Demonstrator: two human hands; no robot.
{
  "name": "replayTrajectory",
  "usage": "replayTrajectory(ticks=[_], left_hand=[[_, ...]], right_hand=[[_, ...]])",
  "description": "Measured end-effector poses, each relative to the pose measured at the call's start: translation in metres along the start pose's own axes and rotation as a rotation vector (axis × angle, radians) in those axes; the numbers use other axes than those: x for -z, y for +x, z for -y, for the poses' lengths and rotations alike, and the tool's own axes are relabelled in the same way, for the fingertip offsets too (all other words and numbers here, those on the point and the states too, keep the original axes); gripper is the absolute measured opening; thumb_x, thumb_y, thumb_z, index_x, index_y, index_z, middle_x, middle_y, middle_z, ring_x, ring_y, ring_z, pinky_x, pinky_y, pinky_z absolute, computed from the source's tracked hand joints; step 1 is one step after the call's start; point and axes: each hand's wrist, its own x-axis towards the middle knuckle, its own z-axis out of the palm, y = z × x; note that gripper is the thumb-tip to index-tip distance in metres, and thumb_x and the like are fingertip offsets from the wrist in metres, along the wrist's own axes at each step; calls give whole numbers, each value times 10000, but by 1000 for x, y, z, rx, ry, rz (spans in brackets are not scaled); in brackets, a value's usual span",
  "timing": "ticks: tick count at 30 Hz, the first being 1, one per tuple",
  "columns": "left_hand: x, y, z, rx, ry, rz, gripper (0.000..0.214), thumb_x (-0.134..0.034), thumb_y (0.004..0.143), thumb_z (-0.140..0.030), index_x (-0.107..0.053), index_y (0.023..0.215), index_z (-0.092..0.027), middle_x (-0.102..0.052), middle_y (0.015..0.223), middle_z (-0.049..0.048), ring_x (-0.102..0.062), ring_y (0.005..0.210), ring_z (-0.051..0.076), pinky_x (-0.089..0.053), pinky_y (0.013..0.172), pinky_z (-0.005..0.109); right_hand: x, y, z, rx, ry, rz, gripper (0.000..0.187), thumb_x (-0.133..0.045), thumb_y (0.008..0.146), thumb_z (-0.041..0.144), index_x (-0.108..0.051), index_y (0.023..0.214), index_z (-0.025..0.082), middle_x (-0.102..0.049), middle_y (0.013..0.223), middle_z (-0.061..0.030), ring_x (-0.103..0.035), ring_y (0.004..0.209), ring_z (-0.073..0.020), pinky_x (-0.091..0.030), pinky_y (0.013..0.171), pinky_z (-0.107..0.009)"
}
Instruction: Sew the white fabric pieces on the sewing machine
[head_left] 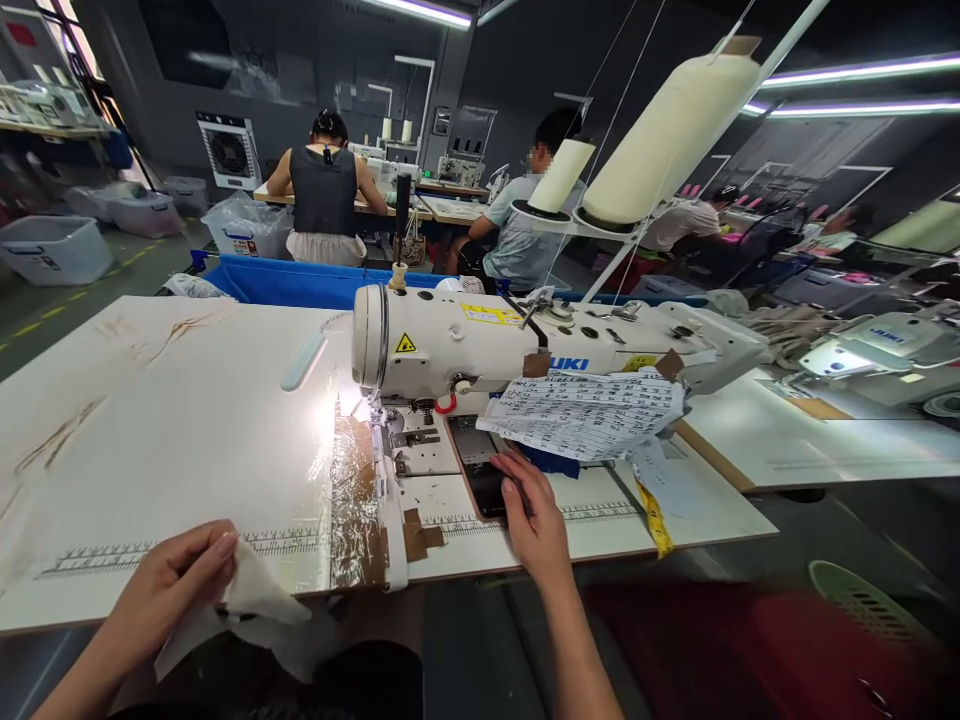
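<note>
At the front edge of the table, my left hand (pixel 184 575) is closed, its thumb and fingers pinching a thin white piece of cloth (pixel 262 590) that hangs down over my lap. My right hand (pixel 534 510) rests with fingers stretched out at the right side of a dark-screened phone (pixel 480 470). The phone lies flat on the table beside the needle area. Above it stands a white sewing machine (pixel 450 340), its lamp lit at the left end. A sheet of handwritten paper (pixel 585 410) hangs from the machine's front, partly over the phone's top right.
A printed ruler scale (pixel 292 540) runs along the table's front edge. A yellow measuring tape (pixel 656 520) hangs at the right. Large thread cones (pixel 675 130) stand behind the machine. Several people work farther back, one in a dark vest (pixel 324 190). A blue cloth trough (pixel 292 280) borders the table.
</note>
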Motion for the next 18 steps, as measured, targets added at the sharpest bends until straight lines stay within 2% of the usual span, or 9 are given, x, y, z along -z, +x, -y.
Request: replayTrajectory(ticks=[4, 7, 10, 14, 16, 18], left_hand=[[-1, -2, -5, -5, 31, 0, 565, -555, 826, -714, -531, 591, -200, -477, 586, -27, -402, 575, 137, -347, 539, 209], [-2, -3, -6, -7, 16, -14, 565, -553, 822, -718, -531, 599, -199, -486, 581, -29, -422, 578, 139, -364, 546, 207], [-3, -4, -3, -3, -38, -9, 560, -557, 833, -703, -517, 596, -197, -464, 579, -32, -441, 582, 143, -381, 562, 213], [-5, -5, 2, 5, -145, 5, 547, -547, 858, -690, -507, 614, -202, -429, 601, -35, -416, 556, 136, -362, 541, 221], [-5, -5, 3, -28, -148, 4, 549, -529, 873, -689, -510, 620, -203, -432, 609, -30, -417, 554, 137, -357, 542, 226], [-5, -4, 4, -68, -112, -4, 560, -510, 888, -687, -507, 612, -200, -437, 609, -24, -418, 559, 139, -345, 543, 226]], right_hand=[[1, -2, 2, -19, -17, -78, 290, -442, 1011, 316, -649, 1195, 229, -745, 1140, -103, -601, 1236, -240, -506, 1022, -455], [4, -3, 3, -71, -73, -156, 297, -417, 1017, 330, -637, 1175, 208, -746, 1064, -118, -660, 1104, -239, -538, 943, -436], [2, -4, 5, -127, -181, -193, 351, -436, 1001, 425, -646, 1146, 184, -738, 1036, -142, -672, 1016, -268, -538, 882, -449], [-6, -6, 18, -159, -360, -124, 573, -556, 865, 653, -659, 1153, 169, -733, 1070, -173, -645, 1023, -375, -477, 884, -559], [-12, -9, 27, -164, -435, -79, 661, -567, 825, 697, -641, 1204, 161, -719, 1130, -189, -629, 1057, -410, -462, 879, -578], [-16, -12, 35, -169, -492, -55, 672, -528, 849, 682, -620, 1238, 142, -702, 1178, -205, -623, 1073, -418, -465, 861, -569]])
